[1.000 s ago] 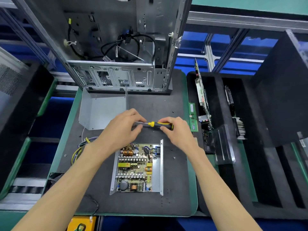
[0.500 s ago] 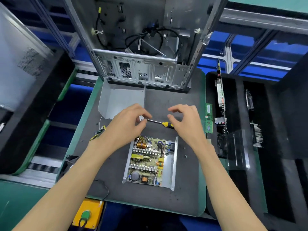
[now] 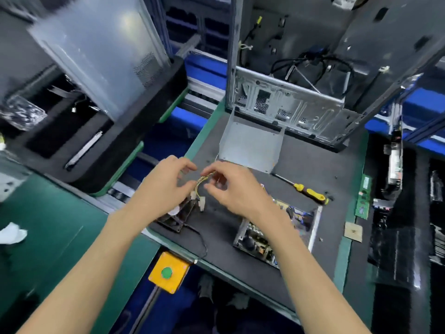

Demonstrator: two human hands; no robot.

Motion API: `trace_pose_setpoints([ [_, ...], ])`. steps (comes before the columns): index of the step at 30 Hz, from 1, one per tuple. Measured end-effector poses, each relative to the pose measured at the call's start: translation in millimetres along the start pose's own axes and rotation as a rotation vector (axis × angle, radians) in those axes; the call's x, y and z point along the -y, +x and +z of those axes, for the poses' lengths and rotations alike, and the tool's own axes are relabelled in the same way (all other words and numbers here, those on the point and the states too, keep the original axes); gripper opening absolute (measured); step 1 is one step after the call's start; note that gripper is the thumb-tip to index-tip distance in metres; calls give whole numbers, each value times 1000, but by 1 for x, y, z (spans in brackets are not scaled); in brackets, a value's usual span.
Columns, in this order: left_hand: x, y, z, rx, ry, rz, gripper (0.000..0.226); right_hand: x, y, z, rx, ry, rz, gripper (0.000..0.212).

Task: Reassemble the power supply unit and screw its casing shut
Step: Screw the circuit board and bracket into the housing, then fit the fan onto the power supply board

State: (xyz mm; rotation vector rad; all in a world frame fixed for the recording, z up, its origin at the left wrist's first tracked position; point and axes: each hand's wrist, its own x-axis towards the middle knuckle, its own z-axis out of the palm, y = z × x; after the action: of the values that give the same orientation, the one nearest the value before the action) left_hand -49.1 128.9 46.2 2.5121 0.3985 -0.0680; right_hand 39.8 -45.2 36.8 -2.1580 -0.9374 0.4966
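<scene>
Now both my hands meet over the bench (image 3: 284,268): my left hand (image 3: 166,186) and right hand (image 3: 231,186) each pinch the wire bundle (image 3: 203,180), gathering it clear. Beyond, the open power supply tray (image 3: 277,235) waits, its cover (image 3: 250,145) farther back, the screwdriver (image 3: 305,189) parked within reach.

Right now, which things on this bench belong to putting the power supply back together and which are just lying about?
For the job:
- open power supply
- metal cover
- wire bundle, which both the left hand and the right hand are on
- fan
- screwdriver

Lying about:
- computer case
- memory stick
- yellow button box
</scene>
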Motion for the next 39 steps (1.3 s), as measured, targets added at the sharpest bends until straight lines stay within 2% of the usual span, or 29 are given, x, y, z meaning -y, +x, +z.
trace_pose_setpoints([
  [4,36,-22,4,120,89,-188,70,9,2,36,72,-44,45,22],
  [7,51,-36,17,181,129,-264,95,10,-1,56,94,-69,132,26],
  [13,53,-51,48,165,120,-322,117,10,-9,85,156,-159,236,33],
  [18,52,-52,63,107,174,-330,110,10,-14,94,111,-150,282,35],
  [22,51,-53,47,50,94,-347,103,13,-19,90,-50,26,265,24],
  [26,33,-51,10,-50,-239,-228,81,27,-22,73,-245,336,265,17],
  [29,7,-45,-11,-81,-456,-132,93,41,-24,51,-305,590,325,23],
  [32,-19,-38,-19,-18,-612,-41,90,46,-32,25,-266,821,324,37],
  [34,-34,-33,-20,71,-705,7,87,44,-42,6,-258,918,291,38],
  [36,-48,-28,-17,204,-790,46,87,37,-53,-13,-284,942,291,38],
  [39,-68,-20,-11,381,-785,109,80,20,-77,-36,-353,881,288,55],
])
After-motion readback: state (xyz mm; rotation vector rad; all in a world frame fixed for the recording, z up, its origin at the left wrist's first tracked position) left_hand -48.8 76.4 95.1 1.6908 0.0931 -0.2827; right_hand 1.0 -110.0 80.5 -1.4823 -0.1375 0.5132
